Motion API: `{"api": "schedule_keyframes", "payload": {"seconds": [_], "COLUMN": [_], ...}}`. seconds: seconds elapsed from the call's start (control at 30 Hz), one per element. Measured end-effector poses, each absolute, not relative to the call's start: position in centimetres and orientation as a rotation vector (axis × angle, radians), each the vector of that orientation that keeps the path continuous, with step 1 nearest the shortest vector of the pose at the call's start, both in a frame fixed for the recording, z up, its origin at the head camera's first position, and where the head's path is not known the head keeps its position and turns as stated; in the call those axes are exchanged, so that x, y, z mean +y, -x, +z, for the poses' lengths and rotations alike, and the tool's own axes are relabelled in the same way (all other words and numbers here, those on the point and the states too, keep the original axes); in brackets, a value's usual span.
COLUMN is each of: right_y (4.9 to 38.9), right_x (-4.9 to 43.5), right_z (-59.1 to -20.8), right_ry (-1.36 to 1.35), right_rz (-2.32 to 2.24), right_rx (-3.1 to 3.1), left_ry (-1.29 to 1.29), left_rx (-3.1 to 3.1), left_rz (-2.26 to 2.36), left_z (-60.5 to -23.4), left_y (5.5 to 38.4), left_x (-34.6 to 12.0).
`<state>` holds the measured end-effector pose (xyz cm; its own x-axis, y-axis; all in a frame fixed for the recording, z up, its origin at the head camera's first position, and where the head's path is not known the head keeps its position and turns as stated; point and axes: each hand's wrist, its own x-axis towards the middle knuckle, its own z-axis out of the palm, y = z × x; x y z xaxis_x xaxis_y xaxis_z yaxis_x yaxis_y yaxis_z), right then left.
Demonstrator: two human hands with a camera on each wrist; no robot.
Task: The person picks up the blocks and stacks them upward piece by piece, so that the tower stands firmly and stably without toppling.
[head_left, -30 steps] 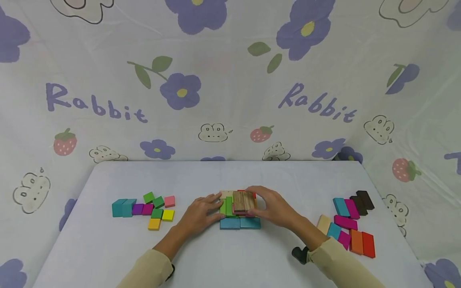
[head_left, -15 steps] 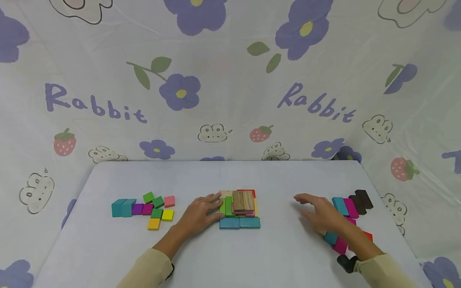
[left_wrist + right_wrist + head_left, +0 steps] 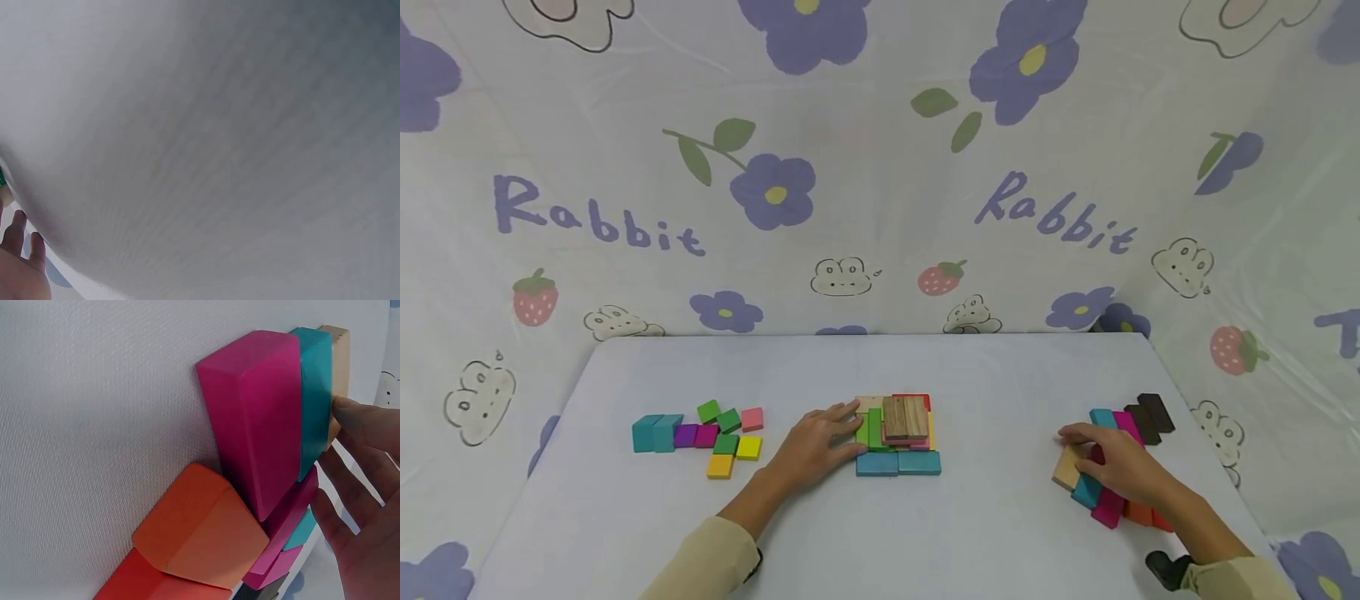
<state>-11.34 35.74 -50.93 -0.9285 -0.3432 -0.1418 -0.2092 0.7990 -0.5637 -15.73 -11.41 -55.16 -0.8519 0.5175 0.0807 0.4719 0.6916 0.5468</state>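
Toward the right edge of the worktop [image 3: 985, 533], my loosely spread right grip [image 3: 1116, 467] is touching the beige block [image 3: 1064, 468], apparently starting a pick-up needing a pinch, my relaxed left grip [image 3: 817, 445] resting against the stack [image 3: 906, 419].

A creased white fabric backdrop [image 3: 857, 108] rose behind and along both sides of a flat white tabletop [image 3: 985, 533]. Purple flowers with yellow centres [image 3: 772, 192], red strawberries [image 3: 535, 302], black-outlined rabbit faces [image 3: 841, 277] and purple "Rabbit" lettering [image 3: 601, 222] patterned it under soft light.
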Motion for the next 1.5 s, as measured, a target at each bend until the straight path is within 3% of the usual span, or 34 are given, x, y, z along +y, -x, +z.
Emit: {"api": "schedule_keyframes", "payload": {"seconds": [0.7,1.5], "right_y": [12.2,12.6], "right_x": [34.1,32.4], "right_z": [-52.9,-51.9], "right_ry": [0.452,0.585], "right_rz": [-0.878,-0.875], "right_rx": [2.923,2.952], "left_ry": [-0.814,-0.824], "left_rx": [2.810,2.811], "left_rz": [0.879,0.892], "left_z": [-55.4,-55.3], "left_y": [15.6,15.4], "left_x": [-11.4,-11.4]}}
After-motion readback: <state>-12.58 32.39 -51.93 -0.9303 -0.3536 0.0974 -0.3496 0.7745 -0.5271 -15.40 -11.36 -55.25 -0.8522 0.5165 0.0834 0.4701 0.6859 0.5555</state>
